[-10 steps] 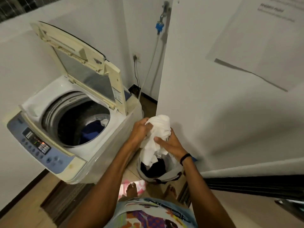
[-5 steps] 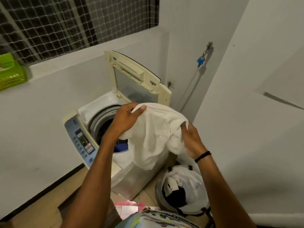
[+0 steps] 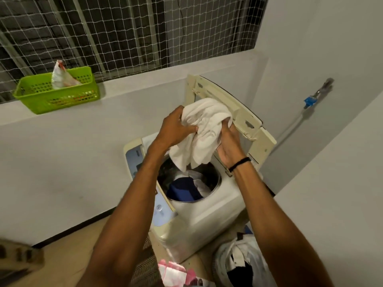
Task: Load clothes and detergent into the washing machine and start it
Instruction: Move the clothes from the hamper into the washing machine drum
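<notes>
Your left grip [image 3: 174, 131] and right grip [image 3: 229, 148] clench the cloth [image 3: 204, 129] above the drum [image 3: 214, 179]; drop it centred, off the rim.

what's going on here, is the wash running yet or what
Not yet: a person is loading the washing machine. Its lid is up, and the left hand and right hand both grip a bunched white cloth above the open drum. A dark blue garment and some lighter pieces lie inside. A laundry bag with more clothes sits on the floor beside the machine.
</notes>
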{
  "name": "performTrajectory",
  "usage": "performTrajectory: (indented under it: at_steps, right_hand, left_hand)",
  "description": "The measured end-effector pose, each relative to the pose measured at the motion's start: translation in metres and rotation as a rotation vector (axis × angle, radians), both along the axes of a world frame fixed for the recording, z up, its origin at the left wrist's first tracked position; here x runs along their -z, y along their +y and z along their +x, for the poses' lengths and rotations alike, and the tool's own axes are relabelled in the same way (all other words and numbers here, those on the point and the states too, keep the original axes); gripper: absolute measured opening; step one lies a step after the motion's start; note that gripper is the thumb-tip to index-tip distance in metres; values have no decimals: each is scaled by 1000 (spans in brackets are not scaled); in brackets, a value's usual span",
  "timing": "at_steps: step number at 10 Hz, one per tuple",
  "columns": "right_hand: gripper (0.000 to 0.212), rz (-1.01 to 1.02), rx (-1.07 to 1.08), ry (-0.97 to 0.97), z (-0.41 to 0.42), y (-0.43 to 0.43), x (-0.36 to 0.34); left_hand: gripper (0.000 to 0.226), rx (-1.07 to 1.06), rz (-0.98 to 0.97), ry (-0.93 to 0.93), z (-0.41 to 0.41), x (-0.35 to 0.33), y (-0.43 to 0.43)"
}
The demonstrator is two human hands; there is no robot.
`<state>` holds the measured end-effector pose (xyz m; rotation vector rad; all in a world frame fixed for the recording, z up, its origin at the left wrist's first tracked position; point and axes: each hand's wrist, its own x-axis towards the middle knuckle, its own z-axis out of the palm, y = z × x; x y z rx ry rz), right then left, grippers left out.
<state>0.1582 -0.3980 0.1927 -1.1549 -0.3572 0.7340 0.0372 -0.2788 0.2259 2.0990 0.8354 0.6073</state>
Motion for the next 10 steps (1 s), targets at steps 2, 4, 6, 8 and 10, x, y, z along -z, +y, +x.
performTrajectory:
  at_steps: [2, 4, 6, 8, 10]
  right_hand:
    - [16, -675, -236, -384, 15, 4, 91]
    - [11, -800, -265, -126, 17, -55, 164]
    - [13, -768, -139, 141, 31, -126, 195]
    - [20, -876, -3, 352, 43, -242, 248]
    - [9, -1145, -2, 486, 51, -355, 364]
  left_hand:
    - [92, -72, -114, 391, -8, 98, 22]
    - [58, -70, -299, 429, -14, 179, -29]
    - [30, 15, -361, 384, 15, 216, -103]
    - [17, 256, -566, 542, 47, 247, -186]
    - [29, 393, -595, 857, 71, 321, -261]
